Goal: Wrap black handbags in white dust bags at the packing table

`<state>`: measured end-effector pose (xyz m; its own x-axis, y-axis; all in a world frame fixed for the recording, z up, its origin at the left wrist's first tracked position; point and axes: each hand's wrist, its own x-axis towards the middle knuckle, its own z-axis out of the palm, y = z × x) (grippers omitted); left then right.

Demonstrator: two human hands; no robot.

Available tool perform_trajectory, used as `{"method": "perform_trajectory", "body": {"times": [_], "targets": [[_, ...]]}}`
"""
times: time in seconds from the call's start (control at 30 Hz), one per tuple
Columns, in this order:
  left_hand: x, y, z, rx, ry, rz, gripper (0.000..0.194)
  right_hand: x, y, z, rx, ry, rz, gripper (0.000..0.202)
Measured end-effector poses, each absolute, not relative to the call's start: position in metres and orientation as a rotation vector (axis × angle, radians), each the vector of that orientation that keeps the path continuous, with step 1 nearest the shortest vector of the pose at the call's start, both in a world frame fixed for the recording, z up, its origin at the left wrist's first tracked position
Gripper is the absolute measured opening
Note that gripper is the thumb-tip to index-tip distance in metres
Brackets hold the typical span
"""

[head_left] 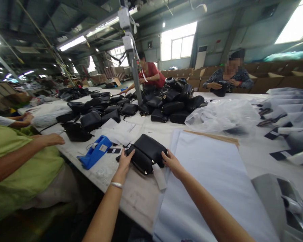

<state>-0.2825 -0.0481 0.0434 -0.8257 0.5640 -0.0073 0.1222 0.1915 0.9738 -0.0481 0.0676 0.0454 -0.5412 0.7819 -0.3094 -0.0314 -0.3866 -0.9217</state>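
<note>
Between my two hands lies a black handbag (151, 148) with a zip and gold-coloured metal fittings. My left hand (125, 161) grips its left end, the thumb on top. At the right end, my right hand (173, 163) holds the bag with fingers curled against its side. A strip of white paper (159, 176) hangs from the near side of the bag. Just left of the bag are a black tag with a white label (114, 151) and a blue tape dispenser (96, 152).
Large white sheets (207, 174) lie to the right, with a grey tape dispenser (280, 205) beyond. Heaped black bags (171, 101) cover the table's middle, near a metal post (136, 77) and clear plastic (224, 116). Co-workers stand left (22, 161) and across the table (228, 77).
</note>
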Motion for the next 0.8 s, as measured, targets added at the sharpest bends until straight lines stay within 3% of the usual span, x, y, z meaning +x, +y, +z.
{"method": "perform_trajectory", "body": {"times": [0.13, 0.3, 0.4, 0.5, 0.6, 0.8], "targets": [[-0.259, -0.049, 0.088, 0.685, 2.124, 1.857, 0.070, -0.056, 0.061, 0.047, -0.933, -1.298, 2.065, 0.067], [-0.175, -0.065, 0.146, 1.336, 2.284, 1.899, 0.045, -0.032, 0.043, 0.079, -0.736, -1.134, 2.216, 0.064], [-0.112, -0.075, 0.143, 1.939, 2.046, 1.645, 0.028, 0.006, 0.033, 0.098, -0.645, -0.956, 2.334, 0.072], [-0.070, -0.079, 0.122, 2.175, 1.610, 1.267, 0.030, 0.048, 0.024, 0.097, -0.739, -0.826, 2.359, 0.074], [-0.065, -0.080, 0.107, 2.148, 1.440, 1.210, 0.033, 0.074, 0.012, 0.082, -0.899, -0.739, 2.340, 0.079], [-0.141, -0.079, 0.091, 1.728, 2.347, 1.435, 0.045, 0.062, 0.000, 0.066, -1.074, -0.844, 2.289, 0.098]]}}
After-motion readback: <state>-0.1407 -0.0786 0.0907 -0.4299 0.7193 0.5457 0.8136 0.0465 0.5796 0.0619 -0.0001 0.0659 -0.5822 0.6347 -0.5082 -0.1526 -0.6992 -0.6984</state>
